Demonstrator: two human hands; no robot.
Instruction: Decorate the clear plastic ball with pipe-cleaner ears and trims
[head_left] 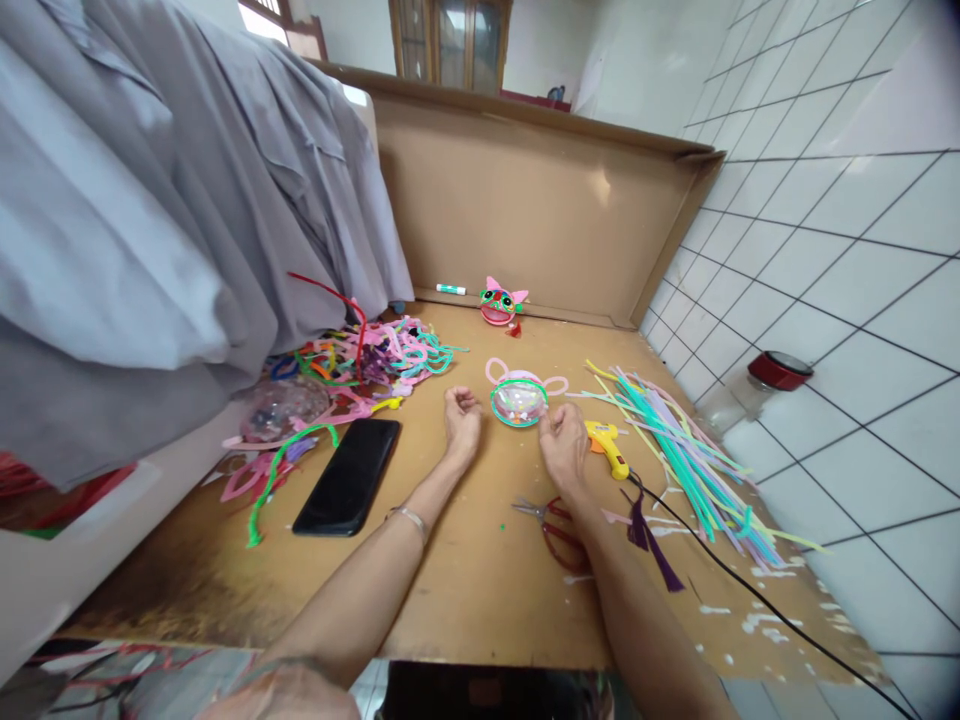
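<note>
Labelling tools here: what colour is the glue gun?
The glue gun is yellow, clearest in head view.

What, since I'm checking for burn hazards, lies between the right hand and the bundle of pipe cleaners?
In the head view, a yellow glue gun lies between the right hand and the bundle of pipe cleaners.

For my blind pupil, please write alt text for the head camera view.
A person's left hand and right hand flank a green-rimmed craft piece on a brown table, with scissors, yellow glue gun and pipe cleaners nearby.
</note>
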